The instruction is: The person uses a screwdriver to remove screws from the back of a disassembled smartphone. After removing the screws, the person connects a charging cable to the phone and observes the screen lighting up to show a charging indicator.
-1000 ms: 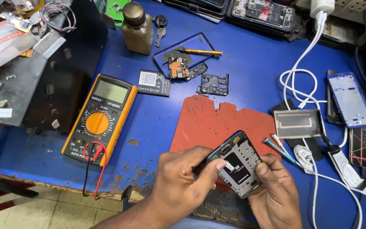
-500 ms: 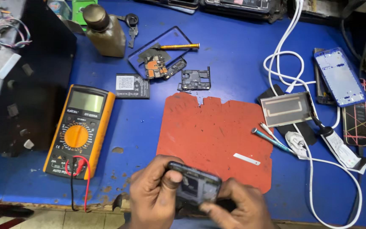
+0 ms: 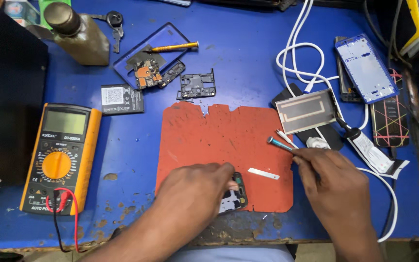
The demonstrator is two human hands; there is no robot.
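The blue bench (image 3: 248, 63) carries everything, and the red mat (image 3: 224, 150) lies under both of your hands. Your left hand (image 3: 190, 196) presses the opened phone (image 3: 233, 196) flat on the mat's near edge, its grip clamped on the phone. Your right hand (image 3: 333, 182) is closed around a blue-tipped screwdriver (image 3: 280, 144), just right of the phone. This looks like the unscrewing step: the tip needs to swing left, down onto the phone. Between the two grips lies a thin white strip (image 3: 264, 173); pass over it. The bench edge sits close behind your left grip, so keep the phone from sliding toward you.
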